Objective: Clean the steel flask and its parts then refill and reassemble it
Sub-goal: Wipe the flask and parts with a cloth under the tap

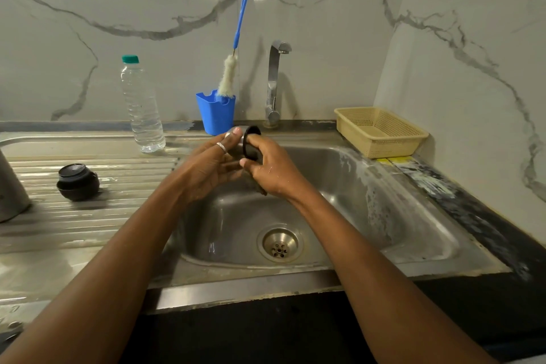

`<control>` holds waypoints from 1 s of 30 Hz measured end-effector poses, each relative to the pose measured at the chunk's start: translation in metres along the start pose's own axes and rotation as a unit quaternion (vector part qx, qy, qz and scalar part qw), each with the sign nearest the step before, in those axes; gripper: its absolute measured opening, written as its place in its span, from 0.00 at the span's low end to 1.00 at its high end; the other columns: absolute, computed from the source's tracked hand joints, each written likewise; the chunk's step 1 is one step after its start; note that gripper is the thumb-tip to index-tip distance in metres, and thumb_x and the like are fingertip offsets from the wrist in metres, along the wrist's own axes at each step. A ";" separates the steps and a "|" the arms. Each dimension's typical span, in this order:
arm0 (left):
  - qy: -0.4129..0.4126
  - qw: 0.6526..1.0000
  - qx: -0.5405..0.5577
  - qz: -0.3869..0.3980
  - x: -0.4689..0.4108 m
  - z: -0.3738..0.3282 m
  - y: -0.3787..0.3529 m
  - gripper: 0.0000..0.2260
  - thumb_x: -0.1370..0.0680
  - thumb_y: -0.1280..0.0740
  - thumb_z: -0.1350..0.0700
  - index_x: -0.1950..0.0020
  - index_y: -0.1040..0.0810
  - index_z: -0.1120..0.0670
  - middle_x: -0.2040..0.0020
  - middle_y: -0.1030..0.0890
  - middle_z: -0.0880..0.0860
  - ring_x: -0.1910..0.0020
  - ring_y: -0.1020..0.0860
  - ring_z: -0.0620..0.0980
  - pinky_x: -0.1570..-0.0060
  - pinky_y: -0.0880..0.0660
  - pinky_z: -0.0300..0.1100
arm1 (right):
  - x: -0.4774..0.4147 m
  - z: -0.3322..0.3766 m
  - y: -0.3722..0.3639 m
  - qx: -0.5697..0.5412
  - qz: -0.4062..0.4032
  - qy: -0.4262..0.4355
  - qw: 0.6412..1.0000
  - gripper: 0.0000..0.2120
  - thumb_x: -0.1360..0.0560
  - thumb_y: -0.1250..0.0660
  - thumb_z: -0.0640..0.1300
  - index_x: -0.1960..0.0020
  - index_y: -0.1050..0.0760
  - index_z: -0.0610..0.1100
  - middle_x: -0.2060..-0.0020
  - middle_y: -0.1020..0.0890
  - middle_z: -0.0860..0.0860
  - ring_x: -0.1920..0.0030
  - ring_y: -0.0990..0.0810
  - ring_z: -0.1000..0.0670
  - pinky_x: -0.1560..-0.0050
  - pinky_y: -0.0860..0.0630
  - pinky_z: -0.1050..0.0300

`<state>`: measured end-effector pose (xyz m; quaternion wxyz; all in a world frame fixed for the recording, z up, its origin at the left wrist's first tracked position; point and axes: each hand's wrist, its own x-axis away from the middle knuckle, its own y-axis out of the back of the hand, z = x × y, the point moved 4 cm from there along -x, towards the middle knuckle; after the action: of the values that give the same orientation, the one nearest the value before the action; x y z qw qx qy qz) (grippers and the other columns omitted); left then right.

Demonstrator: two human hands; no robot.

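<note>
Over the steel sink (339,174) both hands hold the flask's steel cup lid (246,139), which has a black inner rim and lies on its side. My left hand (212,162) grips its steel outside. Fingers of my right hand (271,168) reach into its black opening while the thumb curls under the rim. The flask's black stopper (77,182) stands on the ribbed drainboard at left. The steel flask body (10,186) is partly visible at the far left edge. A bottle brush (232,68) with a blue handle stands in a blue holder (215,112) behind the sink.
A clear water bottle (141,106) with a green cap stands on the drainboard's back. The tap (274,83) rises behind the sink, with no water running. A beige mesh basket (379,130) sits at the back right. The drain (279,245) lies below my hands.
</note>
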<state>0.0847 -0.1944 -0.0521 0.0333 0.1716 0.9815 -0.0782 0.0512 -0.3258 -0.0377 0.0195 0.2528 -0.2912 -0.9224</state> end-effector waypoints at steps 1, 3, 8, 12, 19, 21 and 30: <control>0.006 1.000 0.001 -0.009 0.000 0.001 0.001 0.17 0.20 0.34 0.41 0.41 0.20 0.53 0.49 0.15 0.56 0.49 0.16 0.52 0.46 0.18 0.48 | 0.000 -0.002 -0.002 0.046 0.009 0.025 0.999 0.19 0.24 0.31 0.31 0.34 0.24 0.41 0.39 0.22 0.45 0.43 0.23 0.52 0.48 0.29 0.70; 0.002 1.000 0.012 -0.024 -0.002 0.001 0.003 0.19 0.20 0.33 0.42 0.39 0.21 0.56 0.50 0.16 0.58 0.49 0.16 0.54 0.47 0.18 0.48 | 0.000 -0.007 -0.007 0.084 0.030 0.047 0.995 0.22 0.26 0.31 0.29 0.34 0.24 0.41 0.37 0.24 0.45 0.40 0.23 0.49 0.48 0.32 0.74; -0.020 1.000 0.020 -0.007 -0.004 0.003 0.008 0.22 0.27 0.26 0.46 0.38 0.21 0.56 0.52 0.16 0.55 0.50 0.19 0.53 0.54 0.19 0.45 | 0.005 -0.005 -0.013 -0.223 0.054 -0.162 0.960 0.21 0.21 0.30 0.36 0.30 0.29 0.42 0.40 0.18 0.44 0.41 0.18 0.46 0.41 0.20 0.53; -0.041 0.998 0.039 0.012 -0.003 0.000 0.002 0.20 0.25 0.27 0.51 0.35 0.23 0.55 0.50 0.16 0.53 0.51 0.17 0.49 0.55 0.20 0.43 | 0.002 -0.008 -0.007 -0.455 0.073 -0.205 0.863 0.17 0.22 0.30 0.35 0.33 0.24 0.38 0.40 0.17 0.38 0.41 0.16 0.43 0.40 0.20 0.50; 0.045 0.998 -0.020 -0.030 -0.003 0.007 0.004 0.23 0.21 0.33 0.40 0.36 0.22 0.56 0.42 0.16 0.62 0.41 0.17 0.58 0.43 0.19 0.52 | 0.004 -0.003 -0.002 0.004 0.055 -0.056 0.997 0.13 0.25 0.32 0.31 0.42 0.22 0.42 0.49 0.18 0.41 0.52 0.16 0.42 0.52 0.17 0.43; 0.033 0.999 -0.018 -0.026 -0.002 0.006 0.004 0.18 0.20 0.33 0.43 0.39 0.20 0.56 0.46 0.15 0.59 0.42 0.17 0.58 0.42 0.20 0.54 | 0.005 -0.005 -0.002 -0.027 0.065 -0.093 0.993 0.15 0.24 0.31 0.32 0.40 0.22 0.43 0.50 0.17 0.42 0.53 0.16 0.44 0.52 0.16 0.46; -0.032 0.999 -0.003 0.028 0.002 -0.006 -0.002 0.26 0.29 0.27 0.51 0.31 0.24 0.52 0.47 0.17 0.54 0.49 0.18 0.52 0.47 0.20 0.47 | 0.013 -0.001 0.008 -0.473 0.111 -0.243 0.839 0.07 0.21 0.33 0.37 0.44 0.20 0.39 0.59 0.20 0.47 0.65 0.21 0.55 0.69 0.24 0.64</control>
<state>0.0815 -0.1942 -0.0462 0.0673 0.1965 0.9750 -0.0794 0.0394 -0.3356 -0.0396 0.1676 -0.0534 0.1592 -0.9714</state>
